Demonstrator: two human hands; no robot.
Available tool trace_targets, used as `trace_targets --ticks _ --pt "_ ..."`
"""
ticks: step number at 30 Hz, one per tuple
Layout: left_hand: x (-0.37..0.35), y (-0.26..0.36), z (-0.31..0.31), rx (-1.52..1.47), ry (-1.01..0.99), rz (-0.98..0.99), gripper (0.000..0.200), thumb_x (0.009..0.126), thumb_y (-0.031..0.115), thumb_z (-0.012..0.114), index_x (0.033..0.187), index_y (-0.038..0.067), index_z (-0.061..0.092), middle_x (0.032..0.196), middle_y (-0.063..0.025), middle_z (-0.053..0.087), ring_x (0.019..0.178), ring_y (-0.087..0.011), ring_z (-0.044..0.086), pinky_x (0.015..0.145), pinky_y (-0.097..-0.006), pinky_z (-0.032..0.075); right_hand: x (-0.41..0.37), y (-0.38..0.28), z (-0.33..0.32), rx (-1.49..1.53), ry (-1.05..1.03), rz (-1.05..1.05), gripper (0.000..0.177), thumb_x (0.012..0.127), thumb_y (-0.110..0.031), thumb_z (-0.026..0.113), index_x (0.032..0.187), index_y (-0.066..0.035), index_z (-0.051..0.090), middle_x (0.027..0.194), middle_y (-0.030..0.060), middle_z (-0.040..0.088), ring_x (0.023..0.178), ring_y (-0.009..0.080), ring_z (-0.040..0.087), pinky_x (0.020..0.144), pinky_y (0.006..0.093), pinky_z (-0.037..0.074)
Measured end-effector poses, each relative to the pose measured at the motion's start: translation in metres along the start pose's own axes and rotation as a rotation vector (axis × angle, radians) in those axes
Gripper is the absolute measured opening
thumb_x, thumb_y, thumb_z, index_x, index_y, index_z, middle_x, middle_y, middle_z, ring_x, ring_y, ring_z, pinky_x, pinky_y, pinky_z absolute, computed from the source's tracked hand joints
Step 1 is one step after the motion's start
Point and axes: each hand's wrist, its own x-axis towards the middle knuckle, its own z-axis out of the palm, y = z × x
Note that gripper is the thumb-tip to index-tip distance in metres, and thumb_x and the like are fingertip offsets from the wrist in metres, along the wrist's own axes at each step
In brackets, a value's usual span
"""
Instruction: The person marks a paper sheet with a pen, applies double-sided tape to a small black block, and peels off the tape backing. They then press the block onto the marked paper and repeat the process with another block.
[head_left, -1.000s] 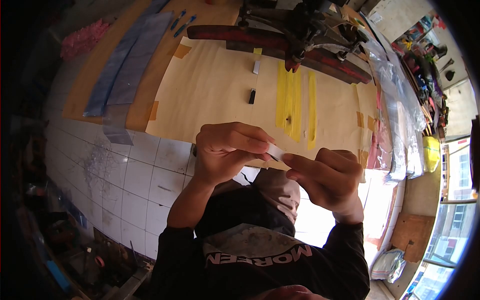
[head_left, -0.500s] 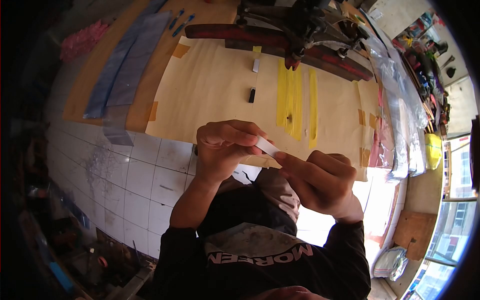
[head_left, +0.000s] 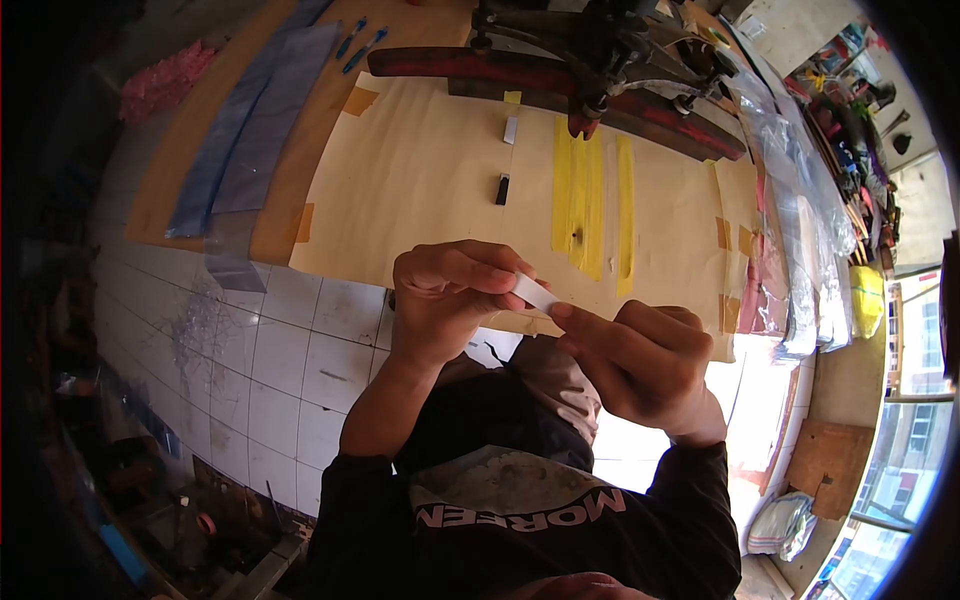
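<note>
A small white strip [head_left: 535, 293] is stretched between my two hands, just in front of the table's near edge. My left hand [head_left: 450, 290] pinches its left end between thumb and fingers. At its right end, my right hand [head_left: 640, 355] grips with thumb and forefinger, the other fingers curled. Beyond my hands, a small black piece [head_left: 502, 190] and a small white-grey piece [head_left: 511, 130] lie on the beige sheet [head_left: 420, 170].
Yellow tape strips [head_left: 578, 200] run along the sheet. A dark red metal press [head_left: 590, 90] stands at the back. Blue-grey strips [head_left: 250, 130] and blue pens [head_left: 365, 50] lie at the left. Plastic wrapping [head_left: 790, 200] covers the right side.
</note>
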Motion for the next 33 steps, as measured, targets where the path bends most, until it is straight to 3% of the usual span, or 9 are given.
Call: trace_targets --ticks 13,31,33 --pt "0.001 0.002 0.001 0.004 -0.022 0.006 0.018 0.076 -0.010 0.075 0.089 0.003 0.071 0.096 -0.0162 0.072 0.088 -0.0217 0.072 0.081 -0.0319 0.061 0.003 -0.002 -0.003 0.038 -0.005 0.019 0.038 0.073 0.001 0.075 0.110 0.001 0.069 0.061 0.0002 0.053 0.045 0.0096 0.050 0.039 0.0278 0.041" --pt "-0.003 0.001 0.001 0.034 0.010 0.038 0.020 0.079 -0.010 0.073 0.093 0.004 0.070 0.099 -0.0158 0.071 0.090 -0.0247 0.072 0.081 -0.0340 0.062 0.003 -0.005 0.004 0.135 0.040 0.133 0.020 0.079 -0.003 0.077 0.096 -0.002 0.067 0.066 0.0077 0.065 0.048 0.0185 0.062 0.044 0.0305 0.047" --pt "-0.004 0.001 0.000 0.037 0.027 0.036 0.021 0.079 -0.010 0.072 0.095 0.005 0.069 0.100 -0.0154 0.070 0.091 -0.0258 0.072 0.081 -0.0345 0.062 -0.001 0.002 0.012 0.209 0.139 0.083 0.017 0.083 -0.006 0.075 0.096 -0.001 0.066 0.063 0.0080 0.064 0.046 0.0159 0.060 0.043 0.0293 0.044"
